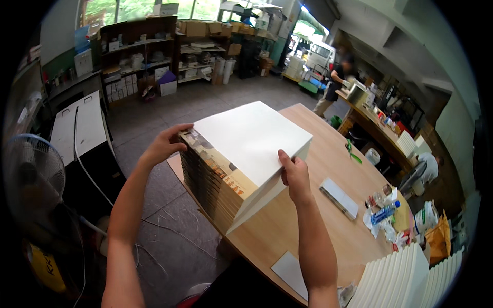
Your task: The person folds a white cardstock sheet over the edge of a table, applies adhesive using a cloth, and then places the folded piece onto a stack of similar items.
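Observation:
A tall stack of white boards or books [257,136] stands at the left edge of the wooden table, with a picture-printed strip running down its left side. At the stack's far left corner, my left hand [167,143] grips the edge between thumb and fingers. My right hand [295,174] holds the right edge, its thumb on the white top and its other fingers curled. What those fingers press on under the edge is partly hidden. Below the stack's near corner, a white sheet hangs at a slant.
The wooden table [303,231] carries a grey-white block [339,198], green-handled scissors [351,151], a blue-labelled bottle [385,212] and a flat grey board [288,272]. White stacked pieces [393,274] fill the near right. A fan [33,172] stands left; a person [336,84] stands far right.

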The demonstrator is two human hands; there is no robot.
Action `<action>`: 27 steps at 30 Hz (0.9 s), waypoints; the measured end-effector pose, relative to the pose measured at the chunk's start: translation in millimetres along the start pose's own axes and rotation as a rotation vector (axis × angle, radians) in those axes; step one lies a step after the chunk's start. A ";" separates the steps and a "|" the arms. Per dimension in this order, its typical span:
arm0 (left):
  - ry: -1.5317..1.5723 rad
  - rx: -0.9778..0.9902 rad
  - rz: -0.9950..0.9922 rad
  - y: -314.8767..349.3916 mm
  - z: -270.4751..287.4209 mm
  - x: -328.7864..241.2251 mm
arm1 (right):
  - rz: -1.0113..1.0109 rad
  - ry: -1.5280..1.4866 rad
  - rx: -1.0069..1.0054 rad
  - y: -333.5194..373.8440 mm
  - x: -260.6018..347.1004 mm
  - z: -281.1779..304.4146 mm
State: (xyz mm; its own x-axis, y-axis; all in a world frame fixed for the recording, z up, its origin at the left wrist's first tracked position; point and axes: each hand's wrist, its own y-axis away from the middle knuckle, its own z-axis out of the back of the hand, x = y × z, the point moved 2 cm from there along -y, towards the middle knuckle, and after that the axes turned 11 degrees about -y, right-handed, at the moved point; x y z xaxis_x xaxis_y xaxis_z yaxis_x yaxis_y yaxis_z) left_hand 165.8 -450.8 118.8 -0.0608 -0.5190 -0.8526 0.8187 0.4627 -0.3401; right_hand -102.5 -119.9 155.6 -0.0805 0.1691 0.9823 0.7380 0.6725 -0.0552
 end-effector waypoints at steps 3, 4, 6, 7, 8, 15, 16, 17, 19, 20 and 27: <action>-0.245 -0.151 -0.098 5.6 -4.8 -25.7 | -0.032 -0.115 -0.017 35.1 10.0 35.9; -0.372 -0.278 -0.181 14.3 -12.3 -44.5 | 0.100 0.005 -0.122 62.2 11.2 56.2; -0.529 -0.495 -0.429 47.2 -43.9 -86.0 | 0.235 0.268 -0.306 138.3 2.4 121.4; -0.348 -0.545 -0.538 73.2 -66.5 -97.0 | 0.183 0.356 -0.374 176.3 -14.9 156.7; -0.151 -0.600 -0.630 99.6 -93.7 -105.8 | 0.128 0.449 -0.441 212.7 -38.1 193.9; -0.370 0.727 -0.707 137.9 -371.3 -138.1 | -0.005 1.234 -0.266 381.8 -91.0 246.5; -0.502 0.740 -0.750 140.6 -392.0 -138.6 | -0.164 1.203 -0.224 392.4 -91.1 246.8; -0.592 0.810 -0.754 146.0 -402.2 -142.4 | -0.152 1.273 -0.196 402.9 -83.5 239.1; -0.798 0.925 -0.754 153.2 -409.9 -147.4 | -0.109 1.411 -0.125 411.8 -69.7 222.9; -0.811 0.938 -0.763 159.5 -411.5 -148.9 | -0.102 1.349 -0.135 425.5 -87.1 226.2; -0.805 0.912 -0.730 175.8 -393.3 -112.8 | 0.112 1.295 -0.256 435.3 -117.5 208.1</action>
State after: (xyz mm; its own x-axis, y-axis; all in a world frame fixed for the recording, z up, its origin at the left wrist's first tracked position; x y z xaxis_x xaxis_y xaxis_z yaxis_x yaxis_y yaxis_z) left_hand 92.0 -28.2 -0.9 -0.5403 -0.8406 -0.0390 0.8399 -0.5415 0.0360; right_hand 88.8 302.9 -21.0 0.5766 -0.6869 0.4424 0.8150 0.5219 -0.2518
